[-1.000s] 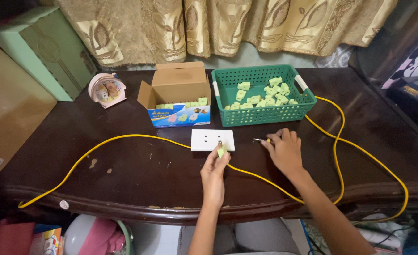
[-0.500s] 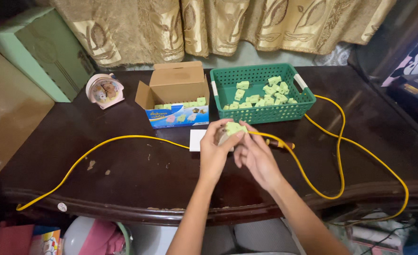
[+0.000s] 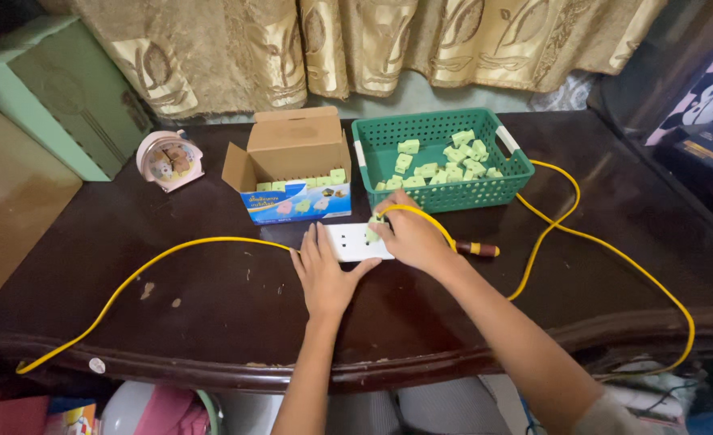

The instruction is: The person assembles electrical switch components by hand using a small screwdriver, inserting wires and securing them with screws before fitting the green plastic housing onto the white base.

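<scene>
**Socket strip and green plug: fitting in hand, not yet seated**

Item 1. Left hand (image 3: pixel 324 274), frame centre: I see it pressed flat on the counter (image 3: pixel 211 322), fingers spread and gripping nothing, fingertips against the near edge of the white socket strip (image 3: pixel 352 242).

Item 2. Right hand (image 3: pixel 409 238), just right of centre: fingers curled shut on a small green plug (image 3: pixel 375 228), held at the strip's right end. Whether its pins are in, I cannot tell; I judge the fitting begun, not finished.

Item 3. Yellow cable (image 3: pixel 582 234): loops over the right hand and trails to both frame edges.

Item 4. Screwdriver (image 3: pixel 475 250), lying idle right of the hand.

Item 5. Green basket (image 3: pixel 441 197), upper centre: many green plugs left inside. Open cardboard box (image 3: pixel 292 173) beside it holds a row more.

Item 6. Surface: dark scuffed wood. Pink clock (image 3: pixel 169 159) upper left; gold patterned curtains (image 3: pixel 372 40) along the top; pale green cabinet (image 3: pixel 42 97) far left.
</scene>
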